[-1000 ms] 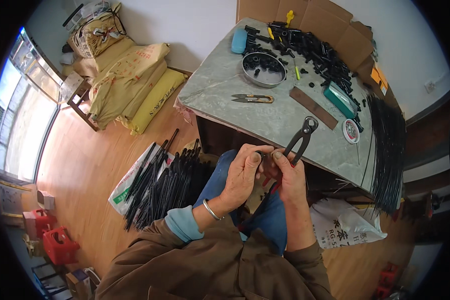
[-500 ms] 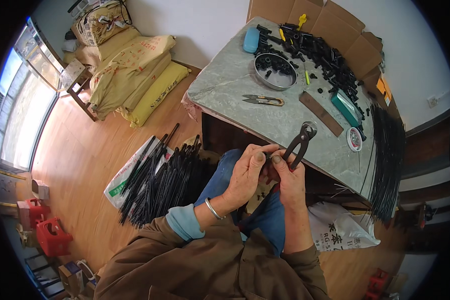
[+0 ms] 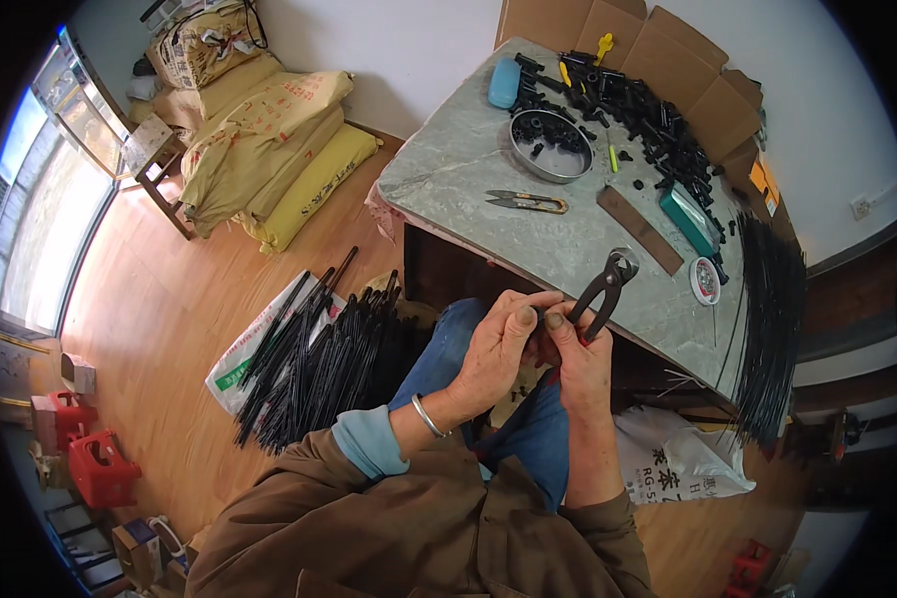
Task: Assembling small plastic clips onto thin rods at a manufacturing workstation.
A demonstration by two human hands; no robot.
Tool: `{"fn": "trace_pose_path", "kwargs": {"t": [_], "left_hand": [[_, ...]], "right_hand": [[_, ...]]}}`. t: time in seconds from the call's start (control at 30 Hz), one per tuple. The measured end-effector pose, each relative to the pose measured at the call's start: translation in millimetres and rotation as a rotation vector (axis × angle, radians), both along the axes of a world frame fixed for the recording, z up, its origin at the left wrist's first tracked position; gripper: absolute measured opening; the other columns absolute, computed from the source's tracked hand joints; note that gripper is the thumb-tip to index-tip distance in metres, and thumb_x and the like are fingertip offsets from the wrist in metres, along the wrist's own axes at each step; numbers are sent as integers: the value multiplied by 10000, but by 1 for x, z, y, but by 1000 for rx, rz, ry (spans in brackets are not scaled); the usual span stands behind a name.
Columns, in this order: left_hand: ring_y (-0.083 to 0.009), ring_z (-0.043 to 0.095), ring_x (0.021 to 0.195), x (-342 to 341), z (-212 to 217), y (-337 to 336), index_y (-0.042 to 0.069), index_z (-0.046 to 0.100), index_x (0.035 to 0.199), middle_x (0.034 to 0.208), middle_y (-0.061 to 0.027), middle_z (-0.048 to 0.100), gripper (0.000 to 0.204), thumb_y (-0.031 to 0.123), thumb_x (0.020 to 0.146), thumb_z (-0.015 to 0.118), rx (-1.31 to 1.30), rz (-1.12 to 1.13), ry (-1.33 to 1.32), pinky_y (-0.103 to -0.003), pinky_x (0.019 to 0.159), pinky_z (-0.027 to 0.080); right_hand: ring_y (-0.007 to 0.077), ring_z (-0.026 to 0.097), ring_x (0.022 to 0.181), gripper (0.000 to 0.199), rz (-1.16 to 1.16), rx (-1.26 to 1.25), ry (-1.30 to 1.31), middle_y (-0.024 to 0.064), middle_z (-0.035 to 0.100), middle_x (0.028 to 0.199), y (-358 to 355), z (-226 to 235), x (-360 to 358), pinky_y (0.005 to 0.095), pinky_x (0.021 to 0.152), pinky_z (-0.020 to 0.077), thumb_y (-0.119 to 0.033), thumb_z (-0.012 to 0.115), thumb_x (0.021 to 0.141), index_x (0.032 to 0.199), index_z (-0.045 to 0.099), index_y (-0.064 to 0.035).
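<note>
Close together over my lap at the table's near edge, my left hand and my right hand are both closed. Between thumb and fingers, my left hand pinches a small black part, mostly covered by the fingers. The right thumb presses near that same part. Dark end-cutting pincers rest in my right hand, their jaws pointing up and away over the tabletop; a bit of red handle shows beneath the hand. Beyond the hands, thread snips and a flat brown bar lie on the grey table.
A round metal bowl holds black pieces, beside a heap of black parts. A teal case, a small white dish and long black wires line the right side. Black rods lie on the floor at left, near stacked sacks.
Both hands have shifted very slightly to the right, and the pincers have moved a little with them. The small black part now shows more between the thumbs.
</note>
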State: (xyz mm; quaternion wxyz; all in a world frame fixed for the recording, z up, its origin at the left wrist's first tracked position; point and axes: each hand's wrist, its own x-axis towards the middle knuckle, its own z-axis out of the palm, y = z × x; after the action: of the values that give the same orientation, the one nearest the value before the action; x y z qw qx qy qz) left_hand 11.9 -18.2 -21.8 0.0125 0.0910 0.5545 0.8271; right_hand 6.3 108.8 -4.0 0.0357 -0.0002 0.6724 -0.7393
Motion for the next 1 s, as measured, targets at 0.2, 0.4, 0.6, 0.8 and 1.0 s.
{"fn": "trace_pose_path", "kwargs": {"t": [0.2, 0.4, 0.6, 0.8, 1.0], "left_hand": [[-70, 483, 751, -3, -3, 5, 6, 574, 1081, 849, -10, 525, 479, 417, 1026, 334, 51, 63, 15, -217, 664, 401], [-79, 374, 461, -17, -3, -11, -7, 576, 802, 525, 9, 386, 605, 516, 994, 340, 122, 61, -322, -233, 455, 307], [-50, 319, 431, -19, 1, -10, -4, 607, 739, 497, 24, 400, 669, 581, 963, 373, 187, -97, -348, -231, 419, 246], [-60, 277, 402, -20, 3, -4, 4, 590, 727, 457, 37, 318, 660, 547, 989, 323, 76, -177, -327, -236, 404, 231], [-64, 286, 403, -18, -2, 4, 12, 579, 686, 461, 24, 356, 646, 525, 992, 331, -70, -84, -266, -234, 408, 235]], "right_hand": [[97, 543, 732, 164, -155, 427, 360, 52, 608, 803, -23, -6, 23, 235, 654, 439, -124, 623, 912, 975, 598, 25], [117, 572, 650, 353, 269, 195, -196, 92, 623, 905, 6, 45, 25, 261, 565, 488, -106, 527, 943, 1264, 470, 29], [167, 643, 757, 411, 606, 167, -476, 162, 629, 1025, 53, 64, 28, 293, 656, 548, -70, 498, 940, 1322, 396, 42], [161, 631, 730, 362, 663, 234, -660, 128, 646, 989, 59, 79, 23, 273, 603, 530, -62, 481, 947, 1298, 419, 2], [123, 564, 591, 155, 574, 420, -778, 47, 588, 740, 49, 80, 32, 272, 553, 482, -91, 485, 948, 1073, 501, 0]]}}
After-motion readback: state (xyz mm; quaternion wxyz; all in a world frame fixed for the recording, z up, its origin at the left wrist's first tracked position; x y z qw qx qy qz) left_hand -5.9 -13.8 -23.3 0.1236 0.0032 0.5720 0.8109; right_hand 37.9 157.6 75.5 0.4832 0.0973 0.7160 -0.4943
